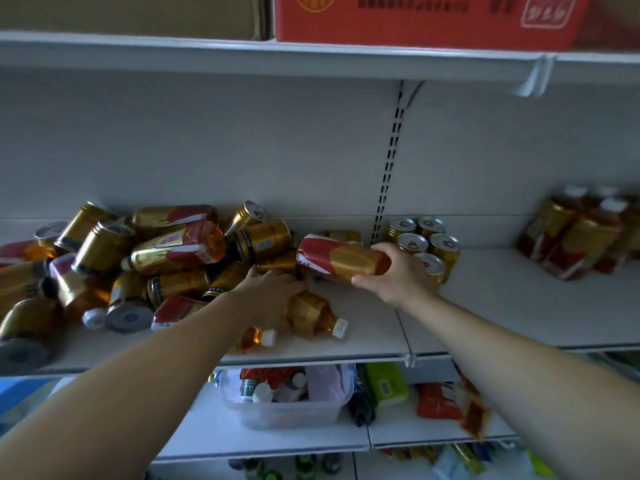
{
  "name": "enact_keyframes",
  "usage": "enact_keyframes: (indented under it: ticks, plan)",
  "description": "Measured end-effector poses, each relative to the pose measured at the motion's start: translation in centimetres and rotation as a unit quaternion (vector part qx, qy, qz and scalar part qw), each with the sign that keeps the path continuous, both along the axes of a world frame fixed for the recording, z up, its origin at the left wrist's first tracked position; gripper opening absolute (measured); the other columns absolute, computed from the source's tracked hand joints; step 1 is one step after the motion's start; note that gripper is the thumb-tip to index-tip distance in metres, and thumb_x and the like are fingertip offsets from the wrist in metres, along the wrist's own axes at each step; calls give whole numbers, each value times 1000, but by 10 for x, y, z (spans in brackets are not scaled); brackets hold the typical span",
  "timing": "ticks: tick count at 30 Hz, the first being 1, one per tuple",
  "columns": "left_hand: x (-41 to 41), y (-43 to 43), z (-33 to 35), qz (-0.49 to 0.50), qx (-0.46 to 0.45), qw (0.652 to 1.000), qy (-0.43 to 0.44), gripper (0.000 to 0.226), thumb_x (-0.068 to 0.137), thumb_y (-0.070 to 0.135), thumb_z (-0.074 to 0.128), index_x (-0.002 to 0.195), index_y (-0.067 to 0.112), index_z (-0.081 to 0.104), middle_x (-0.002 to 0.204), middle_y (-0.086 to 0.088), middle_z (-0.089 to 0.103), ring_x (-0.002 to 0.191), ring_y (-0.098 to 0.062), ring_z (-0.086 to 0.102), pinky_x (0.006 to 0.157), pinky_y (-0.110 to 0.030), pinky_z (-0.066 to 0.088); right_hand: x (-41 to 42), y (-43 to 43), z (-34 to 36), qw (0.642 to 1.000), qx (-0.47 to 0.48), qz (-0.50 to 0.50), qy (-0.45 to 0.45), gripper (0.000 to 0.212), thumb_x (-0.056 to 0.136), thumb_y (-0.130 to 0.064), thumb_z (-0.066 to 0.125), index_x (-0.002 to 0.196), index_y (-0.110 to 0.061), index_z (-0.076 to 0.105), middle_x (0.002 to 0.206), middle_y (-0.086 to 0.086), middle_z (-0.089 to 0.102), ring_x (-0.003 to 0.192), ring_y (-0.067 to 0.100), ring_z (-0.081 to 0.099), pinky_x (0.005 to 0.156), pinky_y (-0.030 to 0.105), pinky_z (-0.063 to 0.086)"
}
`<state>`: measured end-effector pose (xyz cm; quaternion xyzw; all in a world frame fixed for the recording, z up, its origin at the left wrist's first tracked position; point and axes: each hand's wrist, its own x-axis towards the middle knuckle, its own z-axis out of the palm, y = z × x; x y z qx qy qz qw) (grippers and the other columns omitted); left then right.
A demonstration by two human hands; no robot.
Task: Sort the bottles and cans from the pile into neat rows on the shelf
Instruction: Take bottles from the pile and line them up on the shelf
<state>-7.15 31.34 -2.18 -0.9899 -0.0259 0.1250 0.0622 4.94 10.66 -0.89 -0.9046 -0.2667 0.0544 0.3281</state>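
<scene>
A jumbled pile of gold cans and red-and-gold tea bottles [166, 258] covers the left half of the white shelf [485, 317]. My right hand [398, 275] grips one tea bottle [341, 259] by its base end, holding it sideways just above the shelf. My left hand [268, 289] reaches into the pile's right edge, its fingers on a lying gold can [277, 263]; whether it grips is hidden. Several gold cans [424, 242] stand upright in rows behind my right hand. Upright tea bottles [581, 233] stand at the far right.
Two bottles [317, 315] lie loose near the shelf's front edge under my left hand. A slotted upright [389, 161] divides the back wall. A red carton [429, 19] sits on the shelf above. Below, a clear tub [287, 407] and packets fill the lower shelf.
</scene>
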Motion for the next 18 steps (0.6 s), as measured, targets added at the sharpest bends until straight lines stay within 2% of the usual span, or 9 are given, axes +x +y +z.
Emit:
enact_keyframes:
  ticks: [2, 6, 9, 13, 15, 18]
  plan:
    - [1, 2, 0, -3, -7, 1000, -6, 81, 79, 49, 63, 146, 37, 20, 151, 8, 30, 139, -20, 25, 111, -57, 21, -1, -2, 3, 1000, 24, -8, -8, 66, 72, -48, 78, 127, -29, 47, 106, -8, 53, 89, 11, 51, 58, 17, 34]
    - [0, 3, 4, 8, -40, 999, -35, 80, 77, 49, 65, 145, 37, 25, 148, 9, 34, 137, -18, 29, 111, -51, 25, -3, -1, 6, 997, 69, -34, -22, 72, 67, -47, 82, 127, -30, 47, 114, -4, 55, 94, 13, 52, 63, 21, 38]
    - [-1, 4, 10, 46, -127, 988, -77, 79, 77, 44, 69, 144, 36, 28, 142, 6, 41, 130, -20, 37, 107, -41, 35, -1, 0, 12, 992, 113, -57, -23, 76, 67, -44, 83, 131, -28, 45, 119, -2, 55, 99, 14, 52, 76, 24, 38]
    - [-1, 8, 10, 89, -216, 962, -140, 78, 74, 38, 76, 140, 29, 36, 136, 3, 47, 120, -19, 47, 97, -32, 40, 3, 1, 26, 983, 164, -80, -19, 79, 70, -41, 82, 135, -31, 39, 131, 5, 53, 117, 21, 50, 83, 26, 36]
    - [-1, 8, 9, 106, -248, 948, -169, 77, 72, 37, 79, 137, 28, 39, 130, 2, 51, 112, -19, 51, 87, -27, 39, 4, 4, 34, 973, 211, -89, -14, 77, 70, -37, 82, 134, -32, 38, 127, 1, 50, 114, 17, 48, 83, 27, 37]
    - [-1, 7, 8, 130, -271, 934, -195, 79, 70, 39, 80, 136, 27, 39, 124, 0, 54, 103, -17, 51, 82, -27, 39, 5, 9, 42, 956, 273, -100, -24, 75, 68, -32, 82, 129, -32, 39, 111, -9, 51, 102, 14, 54, 79, 27, 44]
